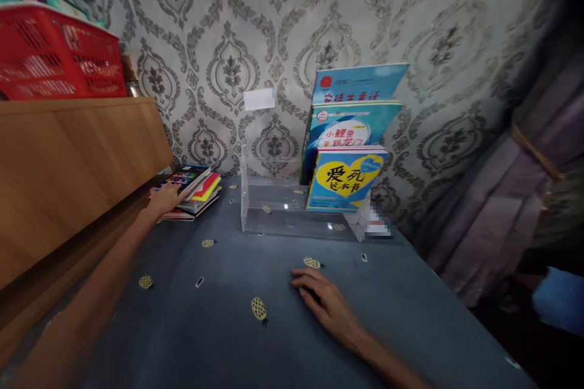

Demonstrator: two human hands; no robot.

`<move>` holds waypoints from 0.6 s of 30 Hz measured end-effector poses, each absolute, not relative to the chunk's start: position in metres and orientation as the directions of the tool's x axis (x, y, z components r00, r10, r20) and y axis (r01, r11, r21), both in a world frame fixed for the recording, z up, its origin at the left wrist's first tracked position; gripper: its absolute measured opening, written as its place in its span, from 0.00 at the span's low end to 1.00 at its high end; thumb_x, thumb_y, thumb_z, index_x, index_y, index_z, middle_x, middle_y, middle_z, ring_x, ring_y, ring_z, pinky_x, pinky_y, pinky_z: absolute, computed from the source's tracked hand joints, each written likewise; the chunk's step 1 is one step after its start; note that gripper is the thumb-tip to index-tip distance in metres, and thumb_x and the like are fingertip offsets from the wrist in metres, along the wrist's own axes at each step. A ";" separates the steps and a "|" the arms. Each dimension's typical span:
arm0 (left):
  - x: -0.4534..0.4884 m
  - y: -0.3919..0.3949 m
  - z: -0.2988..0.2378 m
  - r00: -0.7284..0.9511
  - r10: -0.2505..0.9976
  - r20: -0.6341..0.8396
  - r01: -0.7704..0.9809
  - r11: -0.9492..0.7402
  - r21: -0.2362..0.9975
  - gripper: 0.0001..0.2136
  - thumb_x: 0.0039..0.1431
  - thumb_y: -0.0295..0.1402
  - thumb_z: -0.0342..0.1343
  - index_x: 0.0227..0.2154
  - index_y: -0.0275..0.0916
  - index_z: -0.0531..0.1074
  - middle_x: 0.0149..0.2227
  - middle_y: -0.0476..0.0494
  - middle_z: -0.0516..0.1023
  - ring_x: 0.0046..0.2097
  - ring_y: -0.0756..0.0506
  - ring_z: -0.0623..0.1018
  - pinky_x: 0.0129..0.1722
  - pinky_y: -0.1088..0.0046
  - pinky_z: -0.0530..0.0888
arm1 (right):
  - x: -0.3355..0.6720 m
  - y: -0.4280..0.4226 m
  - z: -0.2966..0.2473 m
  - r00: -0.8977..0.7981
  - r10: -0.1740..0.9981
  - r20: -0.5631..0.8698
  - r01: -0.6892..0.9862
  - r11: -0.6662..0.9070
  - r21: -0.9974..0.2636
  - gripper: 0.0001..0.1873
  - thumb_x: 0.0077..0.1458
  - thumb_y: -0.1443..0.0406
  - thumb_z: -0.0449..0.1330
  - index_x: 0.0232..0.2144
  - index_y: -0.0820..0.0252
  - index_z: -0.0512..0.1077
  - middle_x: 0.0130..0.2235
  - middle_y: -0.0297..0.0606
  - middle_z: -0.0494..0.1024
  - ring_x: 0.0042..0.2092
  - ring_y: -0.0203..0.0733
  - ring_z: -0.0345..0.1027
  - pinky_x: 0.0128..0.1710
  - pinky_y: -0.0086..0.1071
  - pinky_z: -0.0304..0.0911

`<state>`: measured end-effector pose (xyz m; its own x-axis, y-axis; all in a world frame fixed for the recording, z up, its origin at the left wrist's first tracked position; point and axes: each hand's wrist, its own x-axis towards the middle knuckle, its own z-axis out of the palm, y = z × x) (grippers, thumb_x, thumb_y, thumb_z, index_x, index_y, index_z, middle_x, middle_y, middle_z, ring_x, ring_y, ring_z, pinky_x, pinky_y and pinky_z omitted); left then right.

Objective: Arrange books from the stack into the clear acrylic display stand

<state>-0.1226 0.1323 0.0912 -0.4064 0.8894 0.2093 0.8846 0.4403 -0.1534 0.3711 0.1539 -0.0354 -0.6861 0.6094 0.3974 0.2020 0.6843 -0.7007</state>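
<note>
My left hand (168, 197) reaches out to the far left and rests its fingers flat on a stack of colourful books (197, 189) lying on the blue-grey tablecloth (237, 340). My right hand (322, 299) lies palm down on the cloth near the middle, fingers loosely spread, holding nothing. Behind it stands a clear acrylic book rack (274, 206) holding three upright children's books (349, 179) on its right side; its left side holds none.
A wooden cabinet side (68, 164) runs along the left, with a red plastic basket (59, 55) on top. Patterned wallpaper backs the table. A curtain (515, 182) hangs at the right past the table edge.
</note>
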 end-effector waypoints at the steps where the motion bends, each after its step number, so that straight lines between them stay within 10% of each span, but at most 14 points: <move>1: -0.121 0.129 0.093 -0.395 0.894 0.210 0.889 0.430 -0.157 0.25 0.69 0.50 0.38 0.55 0.42 0.72 0.60 0.32 0.72 0.63 0.32 0.66 0.58 0.44 0.63 | 0.371 0.154 -0.035 -0.690 0.608 0.393 0.203 0.683 -0.701 0.14 0.63 0.63 0.52 0.39 0.53 0.78 0.50 0.46 0.79 0.52 0.51 0.74 0.53 0.48 0.70; 10: -0.114 0.116 0.096 -0.308 0.931 0.194 0.916 0.346 -0.206 0.36 0.61 0.52 0.54 0.67 0.39 0.55 0.69 0.31 0.58 0.68 0.30 0.59 0.61 0.44 0.60 | 0.372 0.153 -0.033 -0.692 0.604 0.396 0.206 0.691 -0.693 0.13 0.62 0.64 0.52 0.39 0.53 0.78 0.50 0.45 0.79 0.52 0.50 0.74 0.53 0.48 0.70; 18: -0.081 0.099 0.098 -0.258 0.947 0.190 0.907 0.305 -0.289 0.20 0.69 0.33 0.42 0.59 0.35 0.66 0.58 0.28 0.73 0.60 0.34 0.72 0.58 0.51 0.65 | 0.371 0.152 -0.027 -0.697 0.599 0.394 0.201 0.691 -0.694 0.13 0.62 0.64 0.53 0.38 0.54 0.79 0.49 0.45 0.80 0.51 0.51 0.75 0.53 0.48 0.70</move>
